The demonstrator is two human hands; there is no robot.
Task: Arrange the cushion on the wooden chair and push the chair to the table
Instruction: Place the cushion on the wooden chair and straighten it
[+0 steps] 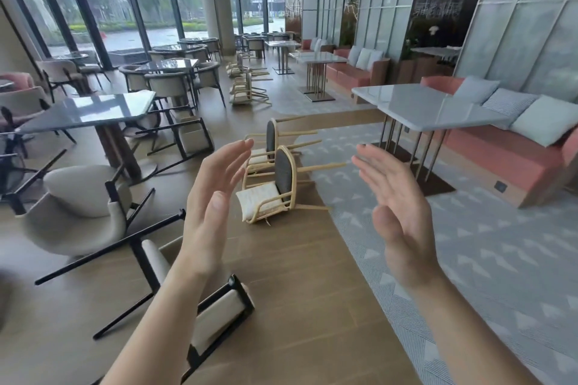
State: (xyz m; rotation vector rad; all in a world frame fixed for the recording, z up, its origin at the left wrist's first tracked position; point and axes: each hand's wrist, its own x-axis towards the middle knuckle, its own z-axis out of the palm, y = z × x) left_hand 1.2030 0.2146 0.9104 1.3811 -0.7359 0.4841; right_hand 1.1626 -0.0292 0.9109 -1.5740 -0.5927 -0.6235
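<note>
Barely begun. Head view: wooden chair point(283, 170) tipped on side on floor point(297, 291), frame centre; cushion point(256, 201) askew against seat. Left hand point(212, 197), right hand point(397, 206) raised in foreground, fingers straight, holding nothing, apart from chair. Left to do: righting, squaring cushion, pushing to worktop point(422, 106), centre right.

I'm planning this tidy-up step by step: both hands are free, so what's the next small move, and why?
Probably step closer and reach down to the nearest wooden chair to stand it up. It lies tipped on the floor with its cushion askew, and the left hand and right hand are open and short of it.
</note>
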